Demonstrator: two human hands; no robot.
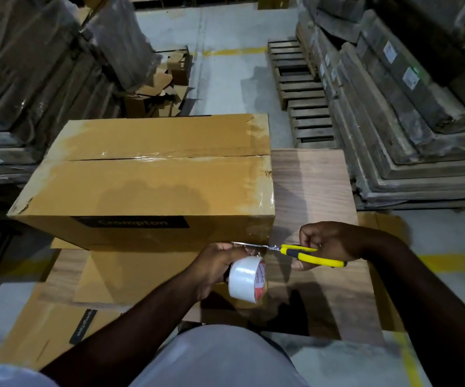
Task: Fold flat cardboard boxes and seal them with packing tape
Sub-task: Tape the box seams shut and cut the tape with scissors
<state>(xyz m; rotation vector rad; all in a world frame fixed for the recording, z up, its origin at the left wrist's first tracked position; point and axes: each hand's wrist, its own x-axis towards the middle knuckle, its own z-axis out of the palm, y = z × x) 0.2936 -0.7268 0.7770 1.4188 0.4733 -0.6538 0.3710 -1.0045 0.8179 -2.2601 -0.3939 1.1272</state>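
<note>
Step in hand, as I judge it: cut the tape strip free at the box's near right corner.

My left hand (211, 263) grips the tape roll (246, 279), fingers curled through its core, and holds a short run of tape level toward the box (147, 174). My right hand (329, 244) is closed around the yellow handles of the scissors (306, 254). The blades point left and meet the strip just beside the roll. How far the blades are apart I cannot tell.

To do this well:
1. Keep the strip taut between roll and box; slack tape folds onto itself.
2. Hold the blades square across the strip, close to the roll, so little is wasted.
3. Cut in one closure; do not saw.
4. Press the free end down onto the box side afterwards.

The box stands on the counter (315, 180), over flat cardboard (131, 275), directly ahead of me. Its long axis runs left to right across my view. The top seam follows that axis and already carries tape; the right end also shows tape. A printed label faces me on the near side. The roll hangs below the near right corner, its axis running roughly left to right, open core toward my right.
</note>
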